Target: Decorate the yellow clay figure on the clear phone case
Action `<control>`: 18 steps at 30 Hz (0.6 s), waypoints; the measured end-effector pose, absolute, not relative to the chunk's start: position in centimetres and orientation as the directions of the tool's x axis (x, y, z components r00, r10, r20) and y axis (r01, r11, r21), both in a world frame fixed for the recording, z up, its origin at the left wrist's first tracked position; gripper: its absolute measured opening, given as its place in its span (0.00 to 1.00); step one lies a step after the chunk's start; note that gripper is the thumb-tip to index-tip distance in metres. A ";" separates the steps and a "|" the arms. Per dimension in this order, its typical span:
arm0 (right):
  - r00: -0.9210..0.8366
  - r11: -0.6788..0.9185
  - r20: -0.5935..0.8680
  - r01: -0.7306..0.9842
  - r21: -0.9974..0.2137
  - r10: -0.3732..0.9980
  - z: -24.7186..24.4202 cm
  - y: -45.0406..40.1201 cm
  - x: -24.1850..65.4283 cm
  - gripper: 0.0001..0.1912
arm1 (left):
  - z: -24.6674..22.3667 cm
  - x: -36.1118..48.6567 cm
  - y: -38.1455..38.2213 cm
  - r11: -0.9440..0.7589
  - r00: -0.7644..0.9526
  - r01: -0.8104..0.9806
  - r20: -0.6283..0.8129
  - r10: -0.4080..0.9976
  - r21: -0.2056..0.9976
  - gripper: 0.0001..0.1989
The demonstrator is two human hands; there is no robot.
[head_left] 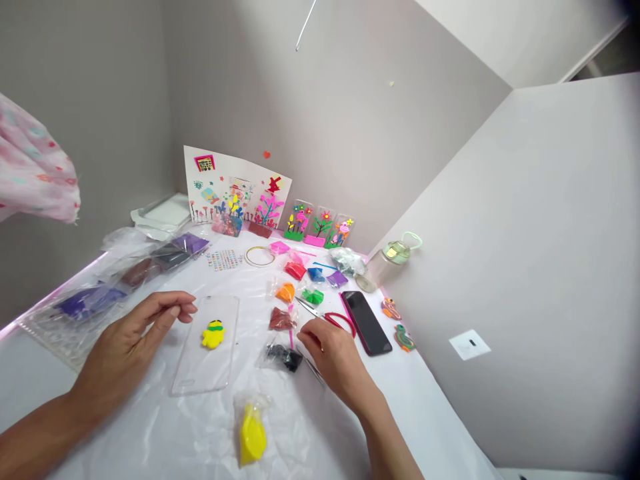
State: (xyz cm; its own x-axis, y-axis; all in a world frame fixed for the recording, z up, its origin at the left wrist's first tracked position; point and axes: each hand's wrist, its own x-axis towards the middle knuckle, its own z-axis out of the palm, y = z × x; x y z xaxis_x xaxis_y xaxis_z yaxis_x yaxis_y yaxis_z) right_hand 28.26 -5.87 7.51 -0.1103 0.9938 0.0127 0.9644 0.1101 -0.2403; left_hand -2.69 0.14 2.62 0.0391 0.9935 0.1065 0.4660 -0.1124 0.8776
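My left hand hovers at the left edge of a clear phone case, thumb and fingertips drawn together; a tiny dark speck seems to be between them, too small to name. On the case lies a small yellow clay figure with a green band and dark marks near its top. My right hand is curled closed over the table, just above metal tweezers; whether its fingers touch them is hidden. Beside it lies a bag of black clay. A bag of yellow clay sits nearer me.
Red-handled scissors and a black phone lie right. Several bagged clay pieces, such as brown and orange, fill the middle. A bottle, decorated cases and a picture sheet stand behind; plastic bags lie left.
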 end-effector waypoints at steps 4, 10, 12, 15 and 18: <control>-0.191 0.195 0.044 0.931 -0.310 0.981 7.5 -6.6 27.5 0.09 | 2.5 -2.7 0.1 -0.124 0.046 0.471 0.116 0.992 0.873 0.20; -0.283 0.288 0.060 0.916 -0.279 0.957 6.2 -6.3 26.6 0.12 | 2.1 -1.7 -0.6 -0.115 0.088 0.445 0.084 0.993 0.888 0.22; -0.286 0.297 0.081 0.907 -0.298 0.955 6.1 -6.3 26.3 0.08 | 2.1 -1.0 -1.3 -0.145 0.138 0.424 0.094 0.986 0.894 0.21; -0.294 0.323 0.132 0.877 -0.357 0.946 6.2 -6.8 25.6 0.09 | 2.3 0.3 -2.7 -0.249 0.273 0.361 0.154 0.950 0.898 0.14; -0.323 0.382 0.206 0.815 -0.435 0.924 6.1 -7.3 24.7 0.09 | 2.2 1.4 -3.9 -0.312 0.369 0.290 0.196 0.909 0.905 0.10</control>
State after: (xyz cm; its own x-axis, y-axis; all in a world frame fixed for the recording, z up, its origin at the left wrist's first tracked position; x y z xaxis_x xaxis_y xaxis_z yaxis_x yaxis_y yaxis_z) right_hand 24.72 -7.33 6.12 -0.3235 0.9236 0.2056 0.8151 0.3824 -0.4352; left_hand 1.40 -3.87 2.23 0.3688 0.9087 0.1957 0.2898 -0.3124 0.9047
